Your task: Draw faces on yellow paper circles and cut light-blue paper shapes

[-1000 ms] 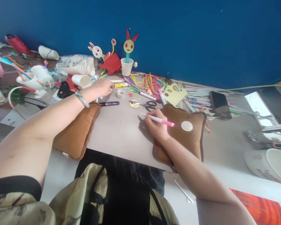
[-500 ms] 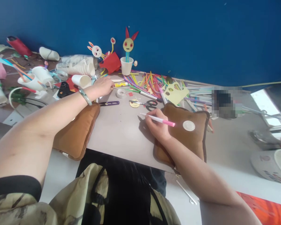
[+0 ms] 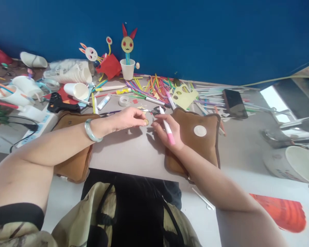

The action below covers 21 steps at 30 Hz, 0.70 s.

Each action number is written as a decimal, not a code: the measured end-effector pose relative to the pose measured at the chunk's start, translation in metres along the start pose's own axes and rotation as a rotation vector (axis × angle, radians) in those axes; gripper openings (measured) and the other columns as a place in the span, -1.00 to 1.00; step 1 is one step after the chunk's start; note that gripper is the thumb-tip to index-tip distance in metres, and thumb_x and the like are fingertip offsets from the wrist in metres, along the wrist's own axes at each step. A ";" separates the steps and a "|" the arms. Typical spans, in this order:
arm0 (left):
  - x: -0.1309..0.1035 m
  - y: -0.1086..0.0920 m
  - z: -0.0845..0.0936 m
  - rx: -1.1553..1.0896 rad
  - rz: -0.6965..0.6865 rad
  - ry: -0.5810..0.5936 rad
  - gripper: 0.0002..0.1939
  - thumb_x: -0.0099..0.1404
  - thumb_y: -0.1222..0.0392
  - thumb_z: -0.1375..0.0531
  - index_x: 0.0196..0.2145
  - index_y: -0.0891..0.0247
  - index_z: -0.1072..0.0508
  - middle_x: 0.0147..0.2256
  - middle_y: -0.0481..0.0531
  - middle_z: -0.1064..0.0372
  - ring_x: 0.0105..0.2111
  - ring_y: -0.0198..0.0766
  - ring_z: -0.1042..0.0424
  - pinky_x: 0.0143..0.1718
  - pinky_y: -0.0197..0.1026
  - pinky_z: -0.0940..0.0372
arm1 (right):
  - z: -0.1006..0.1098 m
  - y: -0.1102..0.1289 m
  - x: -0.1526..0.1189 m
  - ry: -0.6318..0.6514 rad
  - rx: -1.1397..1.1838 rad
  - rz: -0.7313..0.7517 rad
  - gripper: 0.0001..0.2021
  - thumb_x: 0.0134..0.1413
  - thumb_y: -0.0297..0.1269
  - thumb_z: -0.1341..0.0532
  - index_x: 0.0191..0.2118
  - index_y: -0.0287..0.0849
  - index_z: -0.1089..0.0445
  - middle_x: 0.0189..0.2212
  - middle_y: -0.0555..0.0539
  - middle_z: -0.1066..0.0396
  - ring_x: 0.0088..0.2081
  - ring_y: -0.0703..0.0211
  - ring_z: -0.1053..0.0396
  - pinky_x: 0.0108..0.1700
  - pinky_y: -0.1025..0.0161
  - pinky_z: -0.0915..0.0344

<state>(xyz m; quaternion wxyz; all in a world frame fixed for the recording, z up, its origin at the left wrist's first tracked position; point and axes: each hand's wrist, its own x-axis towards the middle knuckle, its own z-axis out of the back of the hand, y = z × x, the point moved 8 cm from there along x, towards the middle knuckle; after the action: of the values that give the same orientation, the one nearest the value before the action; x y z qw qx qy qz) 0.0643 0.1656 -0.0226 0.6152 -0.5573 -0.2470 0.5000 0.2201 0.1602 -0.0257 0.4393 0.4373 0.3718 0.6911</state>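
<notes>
Between thumb and fingertips my left hand [image 3: 132,118] pinches a small round yellowish piece [image 3: 146,122], held over the table's middle. My right hand [image 3: 170,129] holds a white marker with a pink end [image 3: 169,133], resting across the fingers with its pale tip pointing away from me. A small gap separates the two hands. Just behind them lie scissors [image 3: 158,109], partly hidden by my right hand. A roll of white tape [image 3: 124,101] is beyond my left hand.
Brown cushions flank the hands, left [image 3: 74,161] and right [image 3: 204,149]. Behind are colourful sticks [image 3: 157,87], a yellow sheet with holes [image 3: 184,98], a rabbit-faced figure [image 3: 127,44] in a white cup [image 3: 128,70], a black glue gun [image 3: 59,103] and a phone [image 3: 235,103].
My left hand has come from the back of the table towards my right hand, now with the round piece. The marker in my right hand has turned more upright. The view has shifted right.
</notes>
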 end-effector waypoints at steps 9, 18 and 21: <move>0.009 0.021 -0.005 -0.030 0.028 0.025 -0.85 0.16 0.15 -0.28 -0.39 0.30 -0.55 -0.53 -0.06 -0.38 -0.51 -0.39 -0.30 -0.48 -0.30 -0.18 | -0.010 0.000 0.001 0.109 0.087 -0.002 -0.64 0.01 -0.13 -0.36 -0.10 -0.08 -0.31 -0.37 0.03 -0.47 -0.60 0.37 -0.28 -0.52 0.34 -0.28; 0.007 0.019 -0.013 0.000 0.021 0.093 -0.83 0.15 0.13 -0.29 -0.40 0.31 -0.55 -0.52 -0.05 -0.42 -0.51 -0.39 -0.33 -0.44 -0.29 -0.22 | -0.013 -0.006 0.001 0.132 0.041 -0.047 -0.65 0.04 -0.07 -0.34 -0.10 -0.08 -0.33 -0.40 0.02 -0.46 -0.54 0.32 -0.30 -0.44 0.31 -0.32; 0.006 0.021 -0.015 0.013 0.026 0.134 -0.81 0.11 0.12 -0.32 -0.36 0.31 -0.57 -0.47 -0.02 -0.47 -0.46 -0.34 -0.40 -0.37 -0.26 -0.28 | -0.013 -0.007 0.001 0.131 0.018 -0.047 -0.67 0.04 -0.09 -0.34 -0.11 -0.07 -0.33 -0.39 0.02 -0.46 -0.53 0.30 -0.31 -0.43 0.30 -0.33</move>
<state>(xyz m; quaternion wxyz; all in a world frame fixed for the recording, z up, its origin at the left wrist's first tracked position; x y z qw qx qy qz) 0.0721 0.1622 -0.0474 0.6272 -0.5889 -0.1947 0.4710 0.2098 0.1620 -0.0362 0.4261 0.3860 0.4162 0.7044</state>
